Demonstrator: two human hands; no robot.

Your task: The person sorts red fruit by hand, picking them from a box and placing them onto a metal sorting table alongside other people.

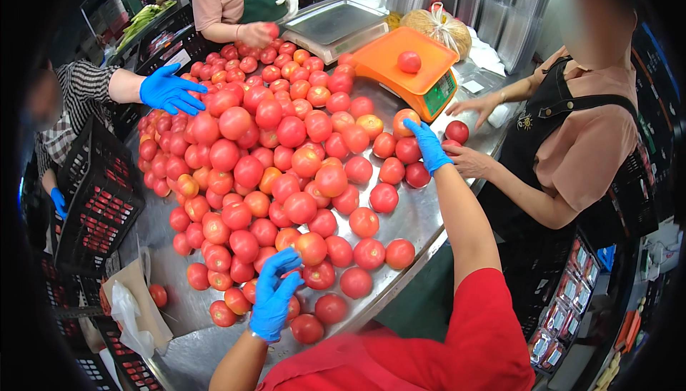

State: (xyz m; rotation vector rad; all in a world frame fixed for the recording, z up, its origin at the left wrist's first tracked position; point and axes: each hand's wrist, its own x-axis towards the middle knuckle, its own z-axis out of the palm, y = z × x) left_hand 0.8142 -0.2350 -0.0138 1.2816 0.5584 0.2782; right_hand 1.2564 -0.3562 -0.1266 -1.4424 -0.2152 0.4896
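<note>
A large heap of tomatoes (pixel 248 171) covers much of a metal table (pixel 198 345). My right hand (pixel 429 144), in a blue glove, reaches across to the table's right side with its fingertips on a tomato (pixel 405 122) beside the orange scale (pixel 407 64); other tomatoes lie just under that hand. My left hand (pixel 274 294), also blue-gloved, is over the near edge of the heap, its fingers bent and spread close to a yellowish-red tomato (pixel 311 248). Whether it touches one cannot be told. One tomato (pixel 409 62) rests on the orange scale's tray.
A co-worker's hands (pixel 474 163) are near tomatoes at right. Another person's blue-gloved hand (pixel 172 90) reaches over the heap from the left, beside a black crate (pixel 102 203). A third person stands behind the heap by a second scale (pixel 335 24). Cardboard (pixel 136 300) lies lower left.
</note>
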